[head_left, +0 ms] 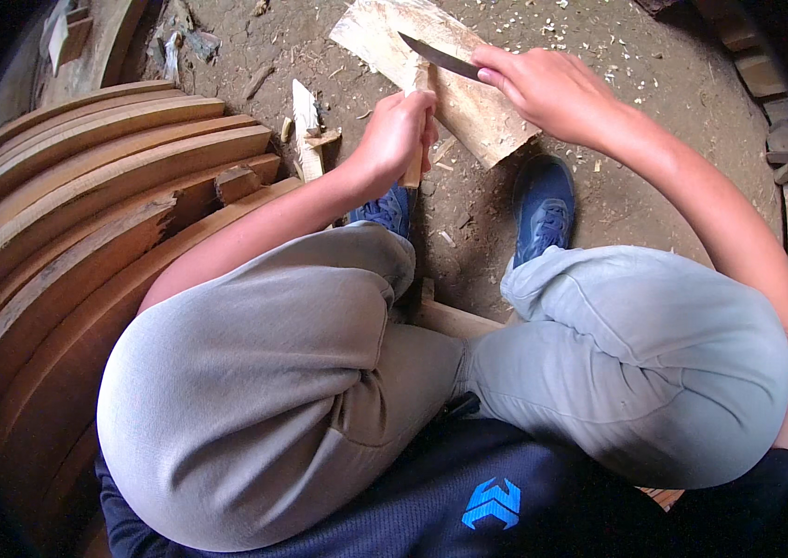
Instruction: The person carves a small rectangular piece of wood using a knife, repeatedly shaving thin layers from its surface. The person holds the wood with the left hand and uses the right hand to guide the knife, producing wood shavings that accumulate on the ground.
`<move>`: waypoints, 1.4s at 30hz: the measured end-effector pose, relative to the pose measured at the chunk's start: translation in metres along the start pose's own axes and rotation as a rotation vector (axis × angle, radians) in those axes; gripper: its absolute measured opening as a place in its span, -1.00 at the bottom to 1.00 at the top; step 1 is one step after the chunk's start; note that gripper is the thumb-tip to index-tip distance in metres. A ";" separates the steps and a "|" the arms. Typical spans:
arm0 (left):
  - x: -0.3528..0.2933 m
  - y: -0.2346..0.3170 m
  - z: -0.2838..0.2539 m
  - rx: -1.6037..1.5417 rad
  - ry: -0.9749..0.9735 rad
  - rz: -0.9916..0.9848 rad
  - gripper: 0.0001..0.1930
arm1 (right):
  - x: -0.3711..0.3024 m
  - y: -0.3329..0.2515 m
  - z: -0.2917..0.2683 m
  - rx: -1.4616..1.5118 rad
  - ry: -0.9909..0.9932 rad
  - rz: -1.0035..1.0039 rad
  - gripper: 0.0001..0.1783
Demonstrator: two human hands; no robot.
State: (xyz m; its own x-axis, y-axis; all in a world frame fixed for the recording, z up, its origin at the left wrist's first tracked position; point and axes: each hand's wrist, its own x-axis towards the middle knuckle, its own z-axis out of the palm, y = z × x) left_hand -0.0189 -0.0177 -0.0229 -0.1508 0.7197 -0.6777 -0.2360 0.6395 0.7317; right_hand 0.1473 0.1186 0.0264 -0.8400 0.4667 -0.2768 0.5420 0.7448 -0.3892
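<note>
a: grip status?
b: left hand (400,132) closed around wood stick (414,173), far end over board (494,128); right hand (552,91) closed on knife (440,59);
a: step; next move?
b: apparently whittling; next stroke likely calls for left hand clear of knife;

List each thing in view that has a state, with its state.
Narrow pale wooden stick: gripped by left hand
Dark-bladed knife: unsheathed, gripped by right hand
Broad pale wooden board: lying on brown dirt ground
Long brown wooden planks: stacked
Blue lace-up shoes: worn; whether tied, unclear
</note>
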 end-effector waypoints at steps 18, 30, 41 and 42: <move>-0.002 0.012 0.019 -0.027 -0.024 -0.024 -0.71 | -0.010 -0.002 0.019 -0.160 0.202 -0.052 -0.69; -0.008 0.019 0.023 -0.007 0.005 -0.033 -0.72 | -0.007 0.009 0.038 0.479 0.159 -0.020 -0.62; -0.003 0.008 0.033 0.075 0.097 0.038 -0.66 | -0.020 -0.001 0.059 0.209 0.301 -0.033 -0.55; -0.005 0.009 0.033 0.063 0.103 0.039 -0.66 | -0.021 -0.003 0.057 0.173 0.291 -0.032 -0.54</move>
State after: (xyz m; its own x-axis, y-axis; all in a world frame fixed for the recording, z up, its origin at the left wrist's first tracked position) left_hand 0.0113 -0.0065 -0.0107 -0.2576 0.7148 -0.6501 -0.1681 0.6294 0.7587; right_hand 0.1645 0.0796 -0.0170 -0.8147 0.5798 -0.0095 0.4908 0.6807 -0.5439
